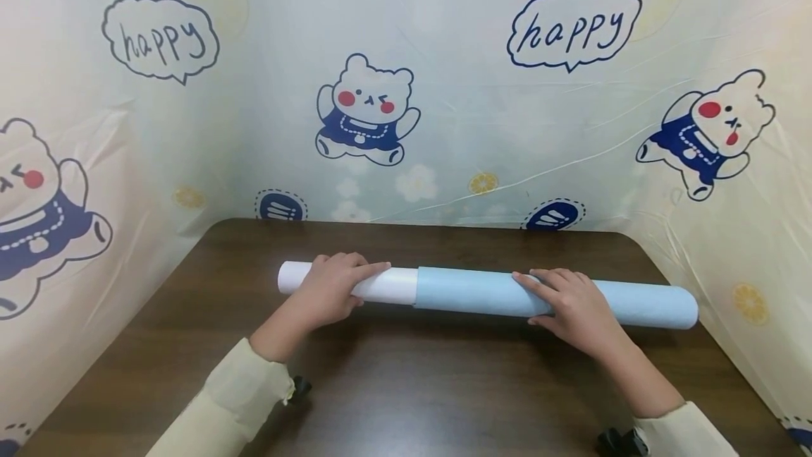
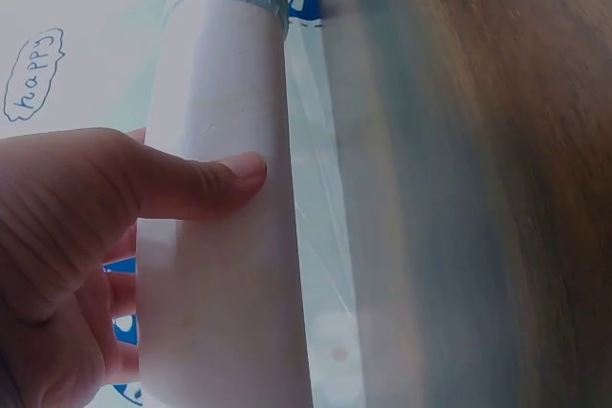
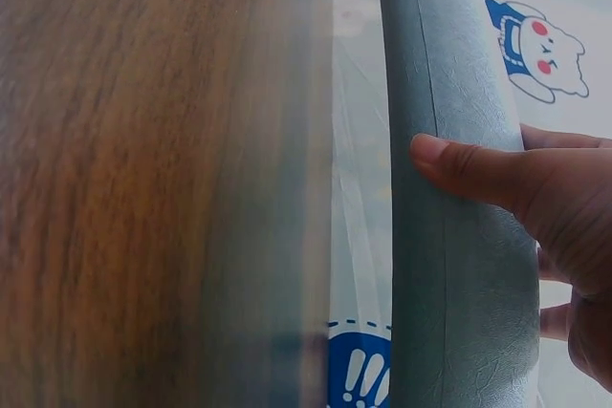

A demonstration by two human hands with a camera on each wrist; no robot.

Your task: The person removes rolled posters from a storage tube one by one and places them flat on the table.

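Item 1: Long roll (image 1: 488, 293), two-tone, one. Held raised above the dark wooden table (image 1: 444, 386), crosswise, roughly in line with the table's far edge; in the head view its right end is seen against the table's right edge, its left end well inside the left edge.

Item 1a: White section (image 2: 225, 279), left part of the roll; smooth, the shorter length in view.

Item 1b: Light-blue section (image 3: 469, 274), right part; longer, slightly wider, its edge lying around the white; fine lengthwise seam and creases.

Item 2: Left hand (image 1: 330, 289), on the white section. Fingers parted to the roll's width and gripping it: thumb laid across one face, other fingers behind.

Item 3: Right hand (image 1: 574, 305), on the light-blue section, left of its right end. Same hold: thumb across the face, fingers behind, parted to the roll's width.

Item 4: Sleeves (image 1: 222, 390), pair, pale cream, reaching in from the near side. A small dark object (image 1: 302, 388) beside the left cuff.

Item 5: Backdrop sheet (image 1: 457, 118), pale, beyond the table's far edge and both sides; printed bears (image 1: 366, 115), orange slices and "happy" bubbles (image 1: 574, 28)
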